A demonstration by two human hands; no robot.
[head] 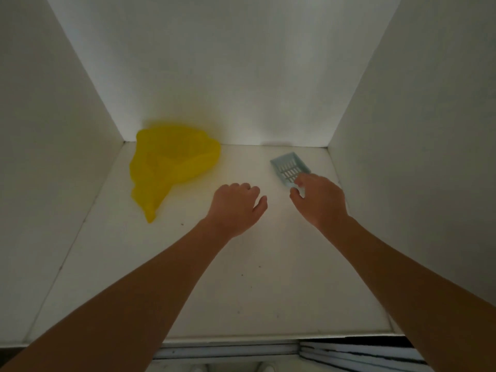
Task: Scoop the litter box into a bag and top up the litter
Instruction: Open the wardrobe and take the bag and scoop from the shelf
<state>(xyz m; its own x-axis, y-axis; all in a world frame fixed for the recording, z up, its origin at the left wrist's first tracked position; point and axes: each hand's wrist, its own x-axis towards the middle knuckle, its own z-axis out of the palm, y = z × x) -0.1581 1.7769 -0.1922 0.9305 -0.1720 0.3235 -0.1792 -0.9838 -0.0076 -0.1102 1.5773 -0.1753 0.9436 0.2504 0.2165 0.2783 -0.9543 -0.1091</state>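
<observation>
A white shelf floor (241, 264) carries a crumpled yellow bag (171, 167); well to the right of the bag lies a pale blue slotted scoop (288, 166); nearer than the bag, a few dark specks (182, 224) dot the surface

I see my left hand (236, 208) at frame centre, palm down, fingers loosely curled, thumb splayed rightward. My right hand (320, 201) sits just right of it, thumb and forefinger parted. Both bare forearms reach up from the lower corners.
</observation>
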